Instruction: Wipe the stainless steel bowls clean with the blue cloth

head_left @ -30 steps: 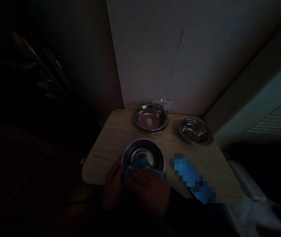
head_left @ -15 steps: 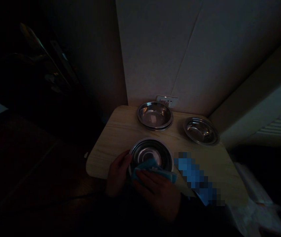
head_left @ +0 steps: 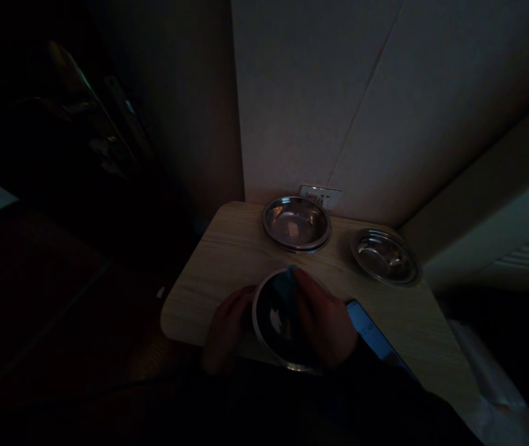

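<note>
A shiny metal bowl (head_left: 276, 347) is tilted toward me at the front of the small wooden table (head_left: 209, 260). My left hand (head_left: 227, 328) grips its left rim, the fingers partly hidden behind the side. Pinched in my right hand (head_left: 327, 319) is a blue cloth (head_left: 285, 285), pressed against the bowl's upper rim. That hand covers much of the bowl's right side. Just right of my right wrist lies a phone (head_left: 373, 334) with its screen lit, partly hidden by my sleeve.
Two or more stacked metal bowls (head_left: 297, 226) stand at the back by the wall socket (head_left: 321, 196). More stacked metal bowls (head_left: 385, 257) sit at the right rear. A dark door with a handle (head_left: 78, 108) is at the left. The scene is dim.
The bowl has gone from lying nearly flat to tilted toward me. My right hand with the cloth has moved from the near side up to the far rim.
</note>
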The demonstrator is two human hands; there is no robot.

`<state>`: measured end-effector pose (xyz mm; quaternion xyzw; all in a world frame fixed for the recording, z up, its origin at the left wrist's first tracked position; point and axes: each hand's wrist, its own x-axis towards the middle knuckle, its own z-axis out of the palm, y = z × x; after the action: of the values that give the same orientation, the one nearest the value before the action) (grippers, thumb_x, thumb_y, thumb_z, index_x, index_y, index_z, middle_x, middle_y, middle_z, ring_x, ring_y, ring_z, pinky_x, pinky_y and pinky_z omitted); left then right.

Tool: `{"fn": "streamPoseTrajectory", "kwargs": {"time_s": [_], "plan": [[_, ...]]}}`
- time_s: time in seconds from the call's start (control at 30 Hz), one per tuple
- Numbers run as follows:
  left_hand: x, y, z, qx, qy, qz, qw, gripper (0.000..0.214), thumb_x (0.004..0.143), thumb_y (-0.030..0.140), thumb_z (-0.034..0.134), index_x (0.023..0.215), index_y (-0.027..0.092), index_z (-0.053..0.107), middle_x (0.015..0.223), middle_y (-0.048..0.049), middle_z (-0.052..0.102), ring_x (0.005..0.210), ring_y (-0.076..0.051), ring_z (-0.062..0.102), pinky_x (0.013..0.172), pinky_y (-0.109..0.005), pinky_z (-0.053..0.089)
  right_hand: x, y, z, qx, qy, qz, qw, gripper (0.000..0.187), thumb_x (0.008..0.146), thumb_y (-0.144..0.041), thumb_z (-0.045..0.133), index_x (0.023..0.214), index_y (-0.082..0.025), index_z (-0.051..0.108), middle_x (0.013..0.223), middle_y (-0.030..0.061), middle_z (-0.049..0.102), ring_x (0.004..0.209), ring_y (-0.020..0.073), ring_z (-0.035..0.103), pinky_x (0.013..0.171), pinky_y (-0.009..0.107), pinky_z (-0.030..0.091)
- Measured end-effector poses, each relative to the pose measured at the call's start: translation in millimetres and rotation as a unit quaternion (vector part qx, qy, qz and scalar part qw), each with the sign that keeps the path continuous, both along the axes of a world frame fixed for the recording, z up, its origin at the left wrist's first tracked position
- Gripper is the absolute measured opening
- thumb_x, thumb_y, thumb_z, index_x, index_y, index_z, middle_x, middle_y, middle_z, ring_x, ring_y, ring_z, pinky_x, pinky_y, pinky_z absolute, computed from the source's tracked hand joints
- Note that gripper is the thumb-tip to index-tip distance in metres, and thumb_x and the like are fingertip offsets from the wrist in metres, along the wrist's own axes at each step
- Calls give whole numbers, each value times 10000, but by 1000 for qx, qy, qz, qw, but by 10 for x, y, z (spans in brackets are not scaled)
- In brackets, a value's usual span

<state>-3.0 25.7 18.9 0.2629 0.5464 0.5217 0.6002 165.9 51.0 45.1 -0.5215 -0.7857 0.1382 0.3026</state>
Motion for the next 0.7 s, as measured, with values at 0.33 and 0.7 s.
{"fn": "streamPoseTrajectory", "kwargs": {"time_s": [0.33,0.7], "plan": [[68,-26,-32,-64,-238,31,969,360,785,450,526,935,158,676,1008,-89,703,1013,-242,618,893,-361,465,-502,-263,32,-96,-61,85,990,366,861,-160,496,1219,-189,566,1302,118,531,1140,245,551,919,355,489],[97,-121,-90,-42,-188,69,979,213,724,317,593,805,143,686,874,-68,722,922,-216,647,867,-332,477,-543,-402,135,-169,-154,66,971,422,861,-154,496,1276,-231,516,1340,89,494,1042,270,614,821,381,545]]}}
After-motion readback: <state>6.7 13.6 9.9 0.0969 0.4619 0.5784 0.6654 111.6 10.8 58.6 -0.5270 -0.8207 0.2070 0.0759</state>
